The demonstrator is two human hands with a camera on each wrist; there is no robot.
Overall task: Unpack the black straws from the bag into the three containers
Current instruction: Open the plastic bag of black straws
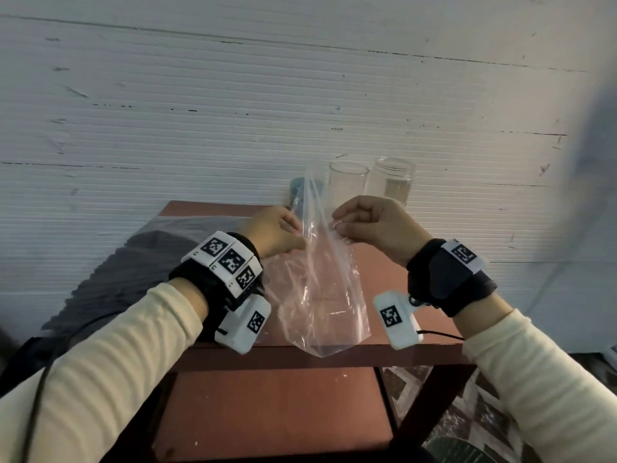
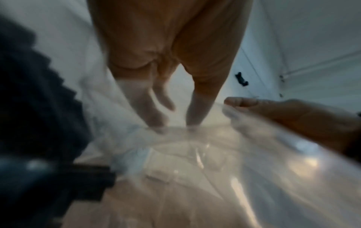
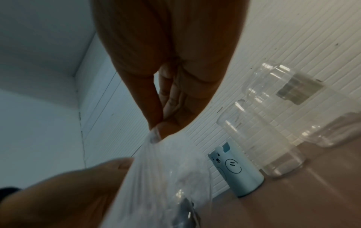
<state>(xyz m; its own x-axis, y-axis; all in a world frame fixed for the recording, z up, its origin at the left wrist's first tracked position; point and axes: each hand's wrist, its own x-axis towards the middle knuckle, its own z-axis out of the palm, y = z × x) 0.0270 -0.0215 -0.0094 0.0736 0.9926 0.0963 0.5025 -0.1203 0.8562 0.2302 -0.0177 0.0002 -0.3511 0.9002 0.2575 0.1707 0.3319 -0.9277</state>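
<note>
I hold a clear plastic bag (image 1: 320, 289) upright above the red-brown table (image 1: 384, 272). My left hand (image 1: 295, 237) pinches its left upper edge and my right hand (image 1: 339, 227) pinches its right upper edge. The right wrist view shows my right fingertips (image 3: 156, 131) closed on the film of the bag (image 3: 166, 177). Through the bag film (image 2: 195, 162) the left wrist view shows my left fingers (image 2: 156, 118). No black straws show in any view. At the table's back stand a blue bear cup (image 3: 234, 169), a clear glass (image 1: 347, 185) and a clear jar (image 1: 392, 183).
A grey cloth (image 1: 160, 255) lies over the table's left side. The white ribbed wall (image 1: 300, 95) rises right behind the containers. Below the table top there is a lower shelf (image 1: 273, 412), with patterned floor (image 1: 467, 412) to the right.
</note>
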